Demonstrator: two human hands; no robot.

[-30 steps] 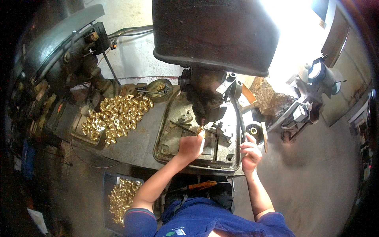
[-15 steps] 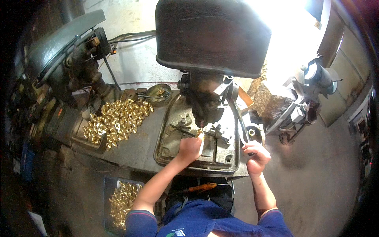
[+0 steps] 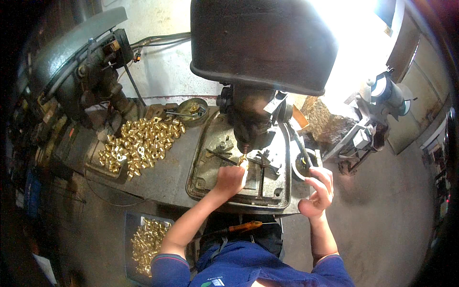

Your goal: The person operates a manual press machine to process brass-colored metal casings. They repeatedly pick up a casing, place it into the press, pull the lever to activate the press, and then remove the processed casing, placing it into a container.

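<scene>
My left hand (image 3: 231, 181) is closed on a small brass fitting (image 3: 244, 162) directly under the spindle (image 3: 245, 145) of a drill press (image 3: 260, 45). The fingers cover most of the fitting, and I cannot tell whether the drill bit touches it. Below the fitting are dark metal clamping bars (image 3: 267, 164) on the machine's base plate (image 3: 195, 183). To the right, my right hand (image 3: 319, 191) has its fingers curled around the lower end of the press's feed lever (image 3: 302, 149).
A heap of brass fittings (image 3: 141, 146) lies on the bench at left, beside a second drill press (image 3: 79, 52). More fittings fill a blue bin (image 3: 128, 239) below. A round dish (image 3: 193, 119) stands behind; another round container (image 3: 300, 168) sits near my right hand.
The feed lever's lower end has swung right and slightly away from me, with my right hand following it. My left hand stays in place with the fitting.
</scene>
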